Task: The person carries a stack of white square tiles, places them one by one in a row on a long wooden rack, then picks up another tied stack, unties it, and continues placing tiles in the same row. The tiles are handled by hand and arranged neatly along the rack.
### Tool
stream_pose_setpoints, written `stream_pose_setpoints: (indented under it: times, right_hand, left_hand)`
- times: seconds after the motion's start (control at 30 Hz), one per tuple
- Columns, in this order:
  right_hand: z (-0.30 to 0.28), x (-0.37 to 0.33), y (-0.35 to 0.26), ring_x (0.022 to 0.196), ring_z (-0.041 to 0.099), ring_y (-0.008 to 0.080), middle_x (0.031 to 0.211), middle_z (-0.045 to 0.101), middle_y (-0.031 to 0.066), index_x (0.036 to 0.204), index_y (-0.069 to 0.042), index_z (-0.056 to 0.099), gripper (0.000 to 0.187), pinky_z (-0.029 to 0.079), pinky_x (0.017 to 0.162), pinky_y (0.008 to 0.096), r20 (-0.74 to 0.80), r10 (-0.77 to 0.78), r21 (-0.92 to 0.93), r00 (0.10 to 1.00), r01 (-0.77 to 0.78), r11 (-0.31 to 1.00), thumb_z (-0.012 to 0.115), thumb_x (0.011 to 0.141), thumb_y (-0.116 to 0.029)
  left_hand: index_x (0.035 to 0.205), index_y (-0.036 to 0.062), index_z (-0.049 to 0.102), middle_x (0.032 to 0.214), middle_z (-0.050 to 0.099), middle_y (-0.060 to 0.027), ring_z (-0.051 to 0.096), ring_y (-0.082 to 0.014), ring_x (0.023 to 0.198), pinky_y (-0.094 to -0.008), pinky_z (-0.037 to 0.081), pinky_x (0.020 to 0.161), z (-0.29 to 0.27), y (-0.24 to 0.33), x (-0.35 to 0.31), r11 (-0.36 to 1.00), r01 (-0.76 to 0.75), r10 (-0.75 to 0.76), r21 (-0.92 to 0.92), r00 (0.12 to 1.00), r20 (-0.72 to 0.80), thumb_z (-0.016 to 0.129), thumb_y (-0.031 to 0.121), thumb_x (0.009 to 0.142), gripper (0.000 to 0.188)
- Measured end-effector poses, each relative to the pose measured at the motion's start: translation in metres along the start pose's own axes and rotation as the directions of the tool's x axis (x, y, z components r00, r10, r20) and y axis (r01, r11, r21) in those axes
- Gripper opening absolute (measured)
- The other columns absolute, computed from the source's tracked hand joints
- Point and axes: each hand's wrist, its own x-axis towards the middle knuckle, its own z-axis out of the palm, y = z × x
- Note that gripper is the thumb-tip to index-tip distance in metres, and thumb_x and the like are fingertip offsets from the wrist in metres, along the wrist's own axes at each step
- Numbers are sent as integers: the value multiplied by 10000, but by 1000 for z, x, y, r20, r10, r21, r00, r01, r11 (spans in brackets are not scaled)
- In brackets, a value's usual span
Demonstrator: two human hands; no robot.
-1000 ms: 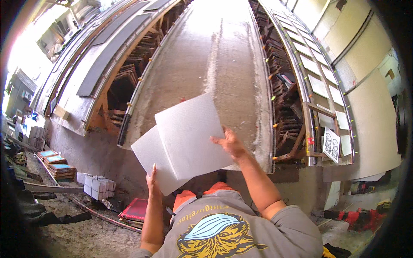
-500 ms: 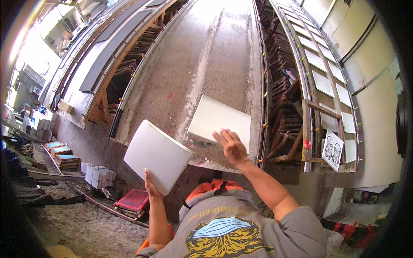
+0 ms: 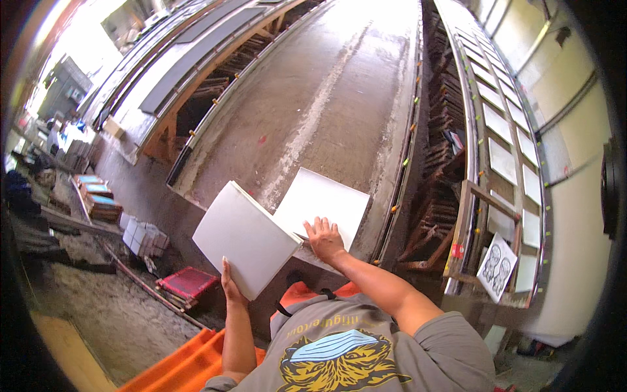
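Observation:
A stack of white rectangular sheets (image 3: 241, 238) is tilted over the table's near edge, gripped at its lower side by my left hand (image 3: 233, 279). The thumb shows on the upper face; the other fingers are hidden beneath. On the long table (image 3: 261, 153) lies a flat white sheet (image 3: 326, 196), with one corner touching or lying close to the held stack. My right hand (image 3: 325, 240) rests palm down near this sheet's near edge, fingers spread and holding nothing.
Right of me, a second long table (image 3: 471, 166) carries rows of white sheets, a wooden frame (image 3: 467, 215) and a sheet with a black line drawing (image 3: 496, 268). A red-topped frame (image 3: 187, 282) and wrapped bundles (image 3: 145, 237) lie on the floor at left.
My right hand has come down and left onto the sheet on the table. That sheet now sits lower and further left. The view has turned slightly; the left hand keeps its stack.

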Motion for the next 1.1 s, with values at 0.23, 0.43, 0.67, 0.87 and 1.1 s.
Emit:
stream_pose_setpoints:
  times: [0.23,0.43,0.67,0.87,1.1]
  right_hand:
    - [22,4,21,1166,595,352,1315,596,212,1471,-90,543,551,556,828,536,-15,-206,-163,978,201,966,553,949,-267]
    - [17,4,30,1160,576,322,1299,585,184,1474,-70,534,646,557,778,536,59,-254,-182,965,261,948,626,888,-327]
    - [20,11,27,1163,563,327,1313,549,163,1514,-136,495,852,548,738,512,8,-191,-60,982,191,980,717,851,-623]
    - [26,14,29,1204,533,366,1378,504,192,1571,-172,419,885,535,739,552,69,-193,-72,979,197,978,690,871,-641]
    - [16,20,24,1169,546,351,1290,530,181,1540,-154,451,882,554,742,530,96,-206,-11,974,208,978,704,855,-649]
  left_hand:
    - [1499,43,467,1404,586,-119,587,-311,1258,-457,483,1075,82,-45,-77,980,-156,142,-125,984,-109,538,532,1044,672]
    - [1533,44,427,1438,559,-121,567,-310,1282,-453,482,1071,95,-75,-128,959,-275,251,-73,939,-235,537,529,1046,696]
    - [1507,32,460,1393,588,-123,590,-305,1221,-449,485,1039,61,-83,-151,930,-365,335,-35,885,-322,554,552,1035,708]
    - [1493,23,478,1399,583,-113,586,-279,1241,-411,480,1055,37,-88,-158,909,-360,298,-210,913,-278,536,502,1060,648]
    - [1496,26,471,1391,590,-109,589,-280,1243,-429,486,1057,31,-107,-152,909,-356,249,-218,881,-401,563,487,1052,647]
